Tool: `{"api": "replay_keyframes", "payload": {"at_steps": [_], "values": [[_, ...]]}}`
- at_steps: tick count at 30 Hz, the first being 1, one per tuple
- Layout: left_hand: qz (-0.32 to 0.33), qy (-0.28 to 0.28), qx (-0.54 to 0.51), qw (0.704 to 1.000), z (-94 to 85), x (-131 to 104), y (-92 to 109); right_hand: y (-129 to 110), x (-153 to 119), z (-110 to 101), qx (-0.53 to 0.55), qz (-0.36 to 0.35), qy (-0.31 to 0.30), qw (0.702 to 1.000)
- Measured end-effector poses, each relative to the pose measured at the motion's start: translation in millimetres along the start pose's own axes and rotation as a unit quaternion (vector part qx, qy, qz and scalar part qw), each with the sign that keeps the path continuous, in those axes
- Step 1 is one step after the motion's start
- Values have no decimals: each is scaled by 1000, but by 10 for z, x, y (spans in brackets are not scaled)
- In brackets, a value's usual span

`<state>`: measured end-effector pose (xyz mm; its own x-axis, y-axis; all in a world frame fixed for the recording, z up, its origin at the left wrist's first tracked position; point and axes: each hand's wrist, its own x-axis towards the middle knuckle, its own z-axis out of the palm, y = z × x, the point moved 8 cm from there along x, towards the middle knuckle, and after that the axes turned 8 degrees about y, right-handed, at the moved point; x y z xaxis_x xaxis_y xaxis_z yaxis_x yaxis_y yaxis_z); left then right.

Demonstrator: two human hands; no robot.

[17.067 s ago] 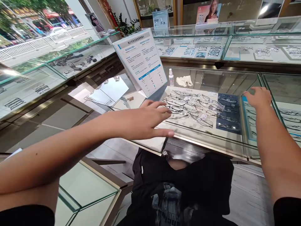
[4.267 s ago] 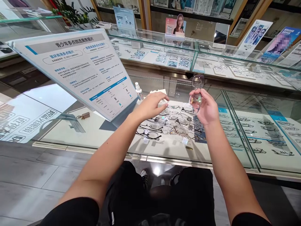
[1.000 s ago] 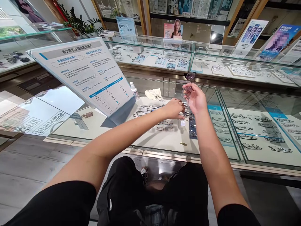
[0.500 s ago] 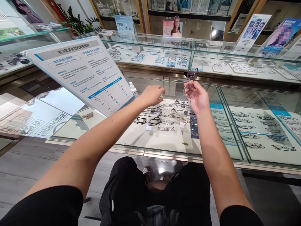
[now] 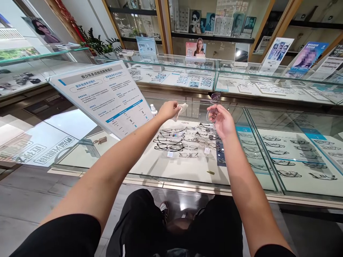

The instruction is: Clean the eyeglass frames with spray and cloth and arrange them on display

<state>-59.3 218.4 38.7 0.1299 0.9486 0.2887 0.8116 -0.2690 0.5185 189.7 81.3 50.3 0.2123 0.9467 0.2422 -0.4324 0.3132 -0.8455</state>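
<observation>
A small pale cloth [image 5: 181,109] is pinched in the fingers of my left hand [image 5: 169,110], above the glass counter. My right hand [image 5: 223,120] holds a pair of thin-framed glasses [image 5: 215,98] by one side, one lens standing up past the fingertips. A white bottle [image 5: 153,109] stands just left of my left hand. Below both hands, rows of eyeglass frames [image 5: 168,146] lie under the glass. A yellowish metal piece [image 5: 210,172] lies nearer the front edge.
A large printed board [image 5: 107,94] leans at the left of the counter [image 5: 150,176]. Further frames lie in the right section. Behind runs a second display case [image 5: 241,76] with upright advertising cards [image 5: 276,56]. A plant [image 5: 98,41] stands at the back left.
The cloth now shows in my left hand, which was over the counter with no cloth visible. My right hand still holds the glasses. The view has tilted up slightly.
</observation>
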Motion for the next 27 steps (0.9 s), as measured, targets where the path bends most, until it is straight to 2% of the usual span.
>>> {"api": "replay_keyframes", "payload": {"at_steps": [3,5,6,8,9,10,11,14,17,19,21,24,27], "values": [[-15,49,-113,992,-196,114,102,0,-18,17,-11,4,0,1000],[-53,62,-265,961,-303,164,173,-7,-27,24,-23,4,-2,1000],[-83,61,-367,925,-337,168,202,-13,-32,29,-28,3,-3,1000],[-142,43,-559,816,-356,118,272,-27,-47,43,-36,2,-7,999],[-161,25,-619,768,-350,65,321,-32,-56,52,-37,3,-9,999],[-170,3,-649,741,-341,-5,373,-35,-68,65,-36,7,-13,999],[-175,-23,-662,728,-320,-91,420,-34,-81,83,-35,12,-18,999],[-197,-92,-665,715,-193,-398,485,-22,-126,146,-26,31,-35,999],[-235,-133,-673,688,-10,-675,484,-12,-160,197,-31,39,-42,998],[-259,-137,-682,670,101,-799,467,-6,-172,212,-46,40,-39,997],[-259,-119,-692,663,156,-856,445,2,-179,218,-63,40,-33,997],[-208,-94,-699,677,141,-869,429,8,-191,232,-78,37,-32,996],[-172,-68,-665,724,85,-883,357,17,-214,257,-80,38,-31,996]]}}
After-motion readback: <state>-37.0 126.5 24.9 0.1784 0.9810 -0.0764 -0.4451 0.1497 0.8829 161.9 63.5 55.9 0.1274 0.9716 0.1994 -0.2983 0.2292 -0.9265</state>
